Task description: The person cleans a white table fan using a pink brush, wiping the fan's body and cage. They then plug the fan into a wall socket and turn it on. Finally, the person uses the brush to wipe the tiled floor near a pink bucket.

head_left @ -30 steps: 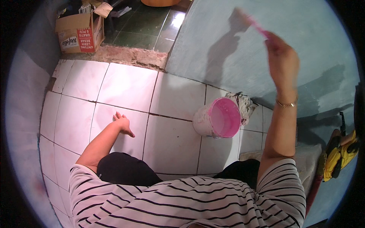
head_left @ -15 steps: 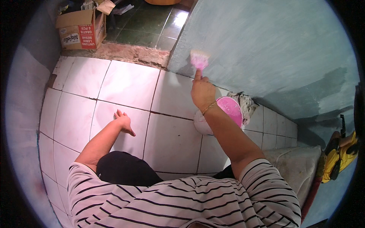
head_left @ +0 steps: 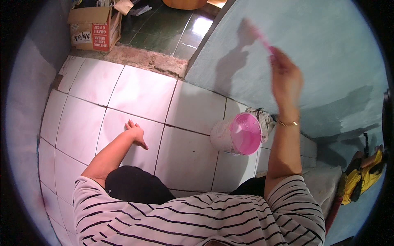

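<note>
My right hand (head_left: pixel 287 80) is raised at the right-hand wall and closed round the handle of a pink paintbrush (head_left: pixel 262 37). The brush's bristle end lies against or very near the blue-grey wall (head_left: pixel 320 41); motion blur hides which. Below that arm, on the floor, a white bucket (head_left: pixel 221 137) with a pink inside stands, holding pale pink-looking contents. A crumpled grey cloth (head_left: pixel 264 119) lies between bucket and wall. Out over the white tiles to the left, my left hand (head_left: pixel 135 133) is empty, its fingers spread.
An open cardboard box (head_left: pixel 89 35) stands at the far left on a dark green tiled floor (head_left: pixel 160 30). A rough, broken sill (head_left: pixel 143 61) divides it from the white tiles (head_left: pixel 139 92). At the right are a pale covered block (head_left: pixel 324 180) and yellow-and-black cloth (head_left: pixel 361 180).
My right hand has moved right and up along the wall with the paintbrush, which now tilts up to the left. The bucket's opening has come into fuller view. My left hand stays put.
</note>
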`<state>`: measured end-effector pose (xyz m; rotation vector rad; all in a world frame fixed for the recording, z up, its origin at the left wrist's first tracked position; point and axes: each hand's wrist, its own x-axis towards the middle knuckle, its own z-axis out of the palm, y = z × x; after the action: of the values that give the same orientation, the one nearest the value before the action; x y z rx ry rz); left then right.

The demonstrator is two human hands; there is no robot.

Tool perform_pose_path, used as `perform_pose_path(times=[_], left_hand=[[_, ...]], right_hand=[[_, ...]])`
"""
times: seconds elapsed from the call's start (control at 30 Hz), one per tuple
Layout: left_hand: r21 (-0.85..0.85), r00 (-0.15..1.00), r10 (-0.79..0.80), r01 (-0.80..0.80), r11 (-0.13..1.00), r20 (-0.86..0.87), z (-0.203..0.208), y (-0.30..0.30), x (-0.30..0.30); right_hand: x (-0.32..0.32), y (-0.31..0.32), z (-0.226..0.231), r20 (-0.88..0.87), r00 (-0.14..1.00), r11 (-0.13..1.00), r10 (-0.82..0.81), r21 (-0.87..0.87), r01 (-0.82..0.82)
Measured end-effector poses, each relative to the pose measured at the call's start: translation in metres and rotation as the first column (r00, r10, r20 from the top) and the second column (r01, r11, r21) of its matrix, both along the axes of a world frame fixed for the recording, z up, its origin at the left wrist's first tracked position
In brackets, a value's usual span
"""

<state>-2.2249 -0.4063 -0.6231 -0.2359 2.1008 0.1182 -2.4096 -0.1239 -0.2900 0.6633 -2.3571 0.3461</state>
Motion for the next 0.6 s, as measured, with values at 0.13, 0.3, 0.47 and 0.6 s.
perform_pose_path(times=[0.13, 0.3, 0.47, 0.6], left_hand=[[-0.011, 1.000, 0.003, -0.003, 1.000, 0.020, 0.005, 0.003, 0.000], [0.009, 0.999, 0.023, -0.023, 1.000, 0.040, 0.014, 0.006, -0.007], [-0.003, 0.999, 0.021, -0.020, 1.000, 0.044, 0.009, 0.002, -0.004], [0.008, 1.000, 0.004, -0.004, 1.000, 0.018, 0.009, 0.004, -0.006]], right_hand=[[0.003, 0.011, 0.056, -0.334, 0.937, 0.980, -0.102, -0.198, 0.036], [-0.026, 0.009, 0.006, -0.365, 0.886, 0.943, -0.286, 0.056, 0.328], [0.013, 0.021, -0.106, 0.139, 0.970, 0.896, -0.200, 0.427, 0.124], [0.030, 0.043, -0.146, 0.428, 0.897, 0.883, -0.106, 0.456, -0.113]])
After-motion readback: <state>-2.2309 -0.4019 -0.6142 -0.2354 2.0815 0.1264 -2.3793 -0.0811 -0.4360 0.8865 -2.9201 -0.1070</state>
